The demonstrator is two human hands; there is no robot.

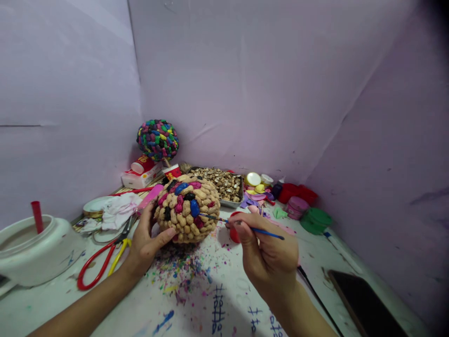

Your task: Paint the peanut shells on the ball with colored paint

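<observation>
A ball covered in peanuts in their shells sits in front of me. Most of its shells are bare tan, while several are painted blue, black and magenta. My left hand grips its left side, thumb across the front and fingers partly hidden behind it. Pinched in my right hand is a thin paintbrush with a blue handle. The brush tip touches or nearly touches the ball beside a blue-painted peanut. Just behind my right fingers stands a small red container, partly covered.
Red-handled scissors and a white pot lie to the left. Behind are a fully painted ball and a tray of shells. Green and pink tubs stand at right, with a phone nearer. Paint specks cover the white table.
</observation>
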